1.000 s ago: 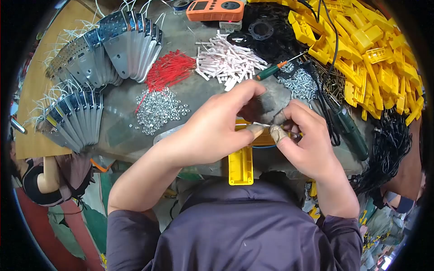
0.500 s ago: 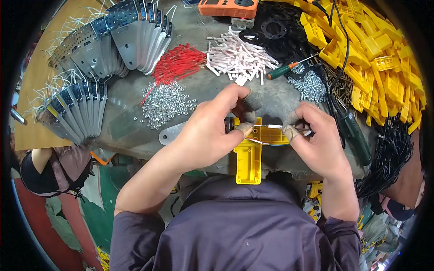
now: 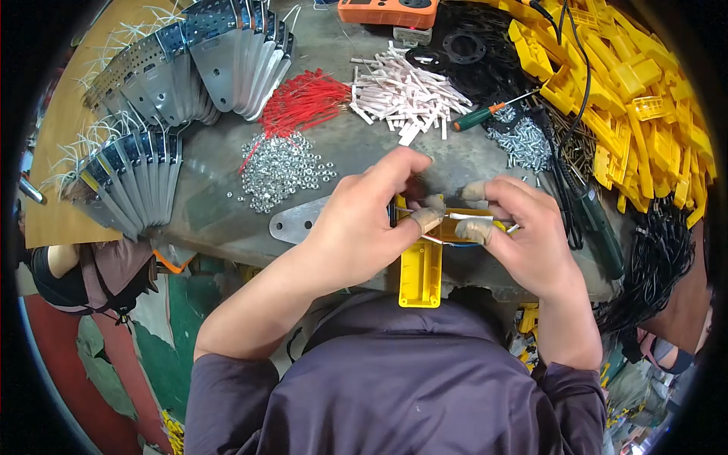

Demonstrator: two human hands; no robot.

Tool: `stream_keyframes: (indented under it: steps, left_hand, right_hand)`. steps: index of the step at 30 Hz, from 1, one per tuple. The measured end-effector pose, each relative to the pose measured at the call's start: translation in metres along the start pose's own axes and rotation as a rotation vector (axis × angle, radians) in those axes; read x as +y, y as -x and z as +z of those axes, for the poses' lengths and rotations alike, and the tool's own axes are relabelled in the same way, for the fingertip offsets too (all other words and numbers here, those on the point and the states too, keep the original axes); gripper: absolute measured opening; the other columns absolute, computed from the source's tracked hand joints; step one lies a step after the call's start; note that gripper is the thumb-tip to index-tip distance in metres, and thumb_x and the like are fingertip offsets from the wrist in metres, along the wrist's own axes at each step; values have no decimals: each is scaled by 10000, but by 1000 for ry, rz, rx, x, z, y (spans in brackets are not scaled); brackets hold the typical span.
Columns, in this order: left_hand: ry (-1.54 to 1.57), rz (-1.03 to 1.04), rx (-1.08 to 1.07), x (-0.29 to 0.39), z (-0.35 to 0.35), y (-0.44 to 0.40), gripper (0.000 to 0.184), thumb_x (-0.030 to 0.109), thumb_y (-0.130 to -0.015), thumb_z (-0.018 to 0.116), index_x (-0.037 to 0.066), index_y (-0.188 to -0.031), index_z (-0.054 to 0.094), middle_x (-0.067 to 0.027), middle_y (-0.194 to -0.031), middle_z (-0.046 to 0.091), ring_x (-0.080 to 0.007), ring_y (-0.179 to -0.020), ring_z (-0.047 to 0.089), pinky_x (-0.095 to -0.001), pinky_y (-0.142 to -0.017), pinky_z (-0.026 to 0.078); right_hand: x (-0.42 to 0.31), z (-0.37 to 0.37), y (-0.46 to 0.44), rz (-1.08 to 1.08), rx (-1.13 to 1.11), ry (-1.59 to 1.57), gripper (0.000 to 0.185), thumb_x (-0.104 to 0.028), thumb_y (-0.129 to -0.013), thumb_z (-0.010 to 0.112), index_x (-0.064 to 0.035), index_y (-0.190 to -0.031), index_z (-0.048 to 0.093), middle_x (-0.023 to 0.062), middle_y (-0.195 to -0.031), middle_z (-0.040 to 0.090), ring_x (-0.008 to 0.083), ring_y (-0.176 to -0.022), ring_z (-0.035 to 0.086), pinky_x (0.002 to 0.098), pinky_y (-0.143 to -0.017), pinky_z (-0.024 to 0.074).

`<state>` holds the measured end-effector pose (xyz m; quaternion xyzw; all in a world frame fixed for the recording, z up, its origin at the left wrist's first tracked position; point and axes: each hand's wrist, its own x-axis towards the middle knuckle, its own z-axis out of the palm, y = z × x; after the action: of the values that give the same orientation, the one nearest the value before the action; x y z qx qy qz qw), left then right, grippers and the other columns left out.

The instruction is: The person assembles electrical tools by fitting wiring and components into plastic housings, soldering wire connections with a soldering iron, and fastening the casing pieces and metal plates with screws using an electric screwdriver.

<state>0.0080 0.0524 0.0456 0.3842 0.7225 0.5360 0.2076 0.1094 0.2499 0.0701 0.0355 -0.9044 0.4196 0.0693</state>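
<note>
Between the parted fingers (image 3: 476, 230) of the right hand (image 3: 527, 231) lies a white sleeve (image 3: 469, 217), the left hand (image 3: 368, 216) pinching wire (image 3: 447, 214).

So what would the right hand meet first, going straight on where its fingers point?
Past the white sleeve at its fingers, the right hand would likely meet the left hand; depth is unclear.

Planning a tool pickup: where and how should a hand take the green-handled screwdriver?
Likely by the thick green handle, from above on the person's side, fingers across it. Bare bench lies in front; the thin shaft points away rightward, past loose screws.
</note>
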Motion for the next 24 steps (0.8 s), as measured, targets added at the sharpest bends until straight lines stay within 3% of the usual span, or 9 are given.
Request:
stream_keyframes:
  steps: [3,6,12,17,21,23,24]
  left_hand:
    - [113,-141,19,3,2,-1,434,-58,-785,673,27,-1124,416,-74,-935,632,-134,-910,597,-289,-830,484]
    - [151,-131,44,1,3,2,414,-59,-781,674,33,-1080,403,-71,-947,623,-126,-905,592,-289,-832,481]
    - [-80,28,52,-5,5,7,393,-68,-784,677,8,-1082,431,-70,-981,600,-139,-903,616,-295,-813,493]
    - [-142,167,82,-12,3,5,455,-96,-763,680,-18,-1154,461,-93,-1009,606,-161,-921,637,-299,-809,507]
    - [-138,144,112,-10,4,8,455,-96,-761,683,-16,-1150,460,-89,-990,597,-162,-910,637,-300,-798,511]
    - [-98,91,106,-7,5,8,447,-93,-767,679,-10,-1144,454,-82,-976,591,-155,-909,624,-297,-806,502]
    - [-95,92,104,-8,6,8,447,-93,-767,679,-10,-1144,454,-82,-976,591,-155,-909,624,-297,-806,502]
  right_hand:
    - [-1,-5,1,26,-21,191,152,33,-736,612,6,-885,603,135,-813,577,288,-725,599,342,-628,485]
    - [-1,-2,2,-3,66,148,145,32,-737,608,1,-879,600,130,-786,559,278,-683,580,345,-601,466]
    - [6,6,4,192,42,-110,143,40,-744,603,27,-886,598,132,-795,621,224,-689,622,306,-629,485]
    - [10,3,1,34,23,-70,209,30,-753,607,14,-961,625,129,-815,626,219,-687,629,298,-633,494]
    - [-2,1,-8,69,-24,108,237,26,-728,607,-16,-961,619,107,-836,599,253,-709,617,327,-634,498]
    - [-2,2,-12,-255,-19,298,261,15,-696,607,-48,-949,604,91,-850,567,288,-749,597,370,-643,495]
    - [-2,3,-15,-301,-26,321,242,2,-681,606,-56,-914,582,91,-849,558,298,-804,592,393,-661,491]
